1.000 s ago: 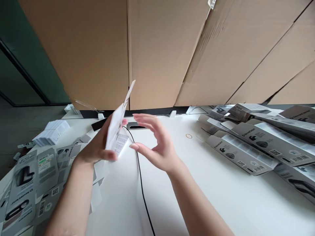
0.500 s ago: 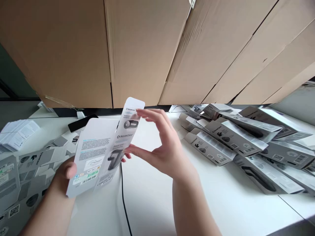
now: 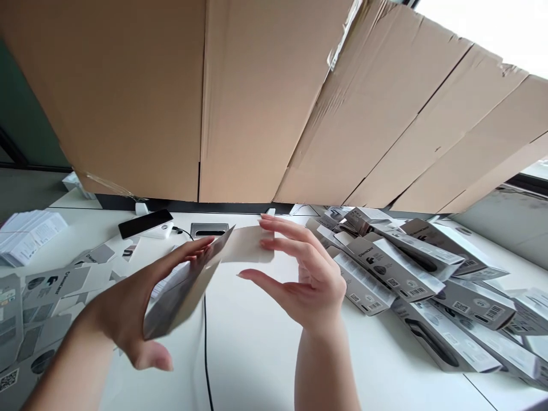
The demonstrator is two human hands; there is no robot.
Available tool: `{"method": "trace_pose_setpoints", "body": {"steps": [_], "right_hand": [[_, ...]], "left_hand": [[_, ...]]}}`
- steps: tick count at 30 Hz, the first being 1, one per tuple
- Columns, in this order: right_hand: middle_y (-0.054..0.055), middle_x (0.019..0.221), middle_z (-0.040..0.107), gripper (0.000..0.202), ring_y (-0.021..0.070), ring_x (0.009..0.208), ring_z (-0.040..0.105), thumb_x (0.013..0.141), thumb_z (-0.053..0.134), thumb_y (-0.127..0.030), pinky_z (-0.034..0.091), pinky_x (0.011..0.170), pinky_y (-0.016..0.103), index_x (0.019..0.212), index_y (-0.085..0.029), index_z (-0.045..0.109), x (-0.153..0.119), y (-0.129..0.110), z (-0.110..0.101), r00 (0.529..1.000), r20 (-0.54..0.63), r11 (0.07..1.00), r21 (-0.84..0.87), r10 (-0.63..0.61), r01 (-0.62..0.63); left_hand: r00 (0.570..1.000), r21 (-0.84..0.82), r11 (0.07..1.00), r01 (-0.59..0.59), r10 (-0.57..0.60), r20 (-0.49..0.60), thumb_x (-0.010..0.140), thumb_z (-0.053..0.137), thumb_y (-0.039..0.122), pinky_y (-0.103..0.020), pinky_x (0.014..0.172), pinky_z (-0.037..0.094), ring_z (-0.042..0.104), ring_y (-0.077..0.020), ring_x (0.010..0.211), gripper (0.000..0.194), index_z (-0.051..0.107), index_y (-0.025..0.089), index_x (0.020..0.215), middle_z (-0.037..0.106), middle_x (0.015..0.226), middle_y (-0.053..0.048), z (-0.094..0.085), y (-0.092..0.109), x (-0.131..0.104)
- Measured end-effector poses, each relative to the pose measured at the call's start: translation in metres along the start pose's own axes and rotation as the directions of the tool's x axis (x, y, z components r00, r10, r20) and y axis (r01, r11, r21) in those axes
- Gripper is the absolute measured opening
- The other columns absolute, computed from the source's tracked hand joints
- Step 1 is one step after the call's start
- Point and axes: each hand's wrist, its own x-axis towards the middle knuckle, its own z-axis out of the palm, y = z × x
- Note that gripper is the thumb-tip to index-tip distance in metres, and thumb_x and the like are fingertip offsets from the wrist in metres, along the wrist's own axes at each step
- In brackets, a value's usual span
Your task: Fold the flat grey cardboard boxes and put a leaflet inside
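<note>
Carton [image 3: 188, 290], one: hanging part-open between both hands, above the middle of the bench [image 3: 257, 337]. Left hand [image 3: 126, 311], one: fingers lying spread along its outer side, thumb standing apart. Right hand [image 3: 306, 282], one: two fingers touching the far flap, thumb standing clear, pinching nothing. Handling, as judged: supporting both panels evenly, bending only along creases. Phone-like slab [image 3: 145, 223], one, lying near the far edge. Cable [image 3: 206, 354], one, running toward the near edge. Paper bundle [image 3: 32, 235], one, sitting at left. Boxes [image 3: 445, 337], at least eight, overlapping along the right side. Flat printed cards [image 3: 47, 291], overlapping at left, uncountable.
</note>
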Motion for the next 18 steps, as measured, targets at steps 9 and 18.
{"method": "trace_pose_setpoints", "body": {"steps": [9,18], "right_hand": [[0.002,0.114,0.09,0.021,0.0268,0.107,0.086,0.104,0.096,-0.028,0.057,0.135,0.069,0.123,-0.032,0.087,0.002,-0.015,-0.015,0.923,0.381,0.992,-0.125,0.06,-0.012],[0.01,0.14,0.089,0.078,0.045,0.146,0.076,0.09,0.084,-0.096,-0.003,0.15,0.09,0.135,-0.032,0.086,0.004,-0.02,-0.028,0.834,0.515,0.977,-0.034,0.197,-0.209]], "left_hand": [[0.998,0.232,0.971,0.061,-0.063,0.001,0.053,0.115,0.041,-0.068,0.138,0.052,0.057,-0.0547,0.168,0.163,0.026,0.057,0.189,0.048,0.191,-0.009,0.01,0.022,0.002],[0.98,0.6,0.794,0.1,0.025,-0.196,0.069,0.11,0.056,-0.068,0.135,0.047,0.051,-0.0555,0.167,0.16,0.012,0.046,0.194,0.049,0.187,-0.015,0.034,0.029,0.018]]}}
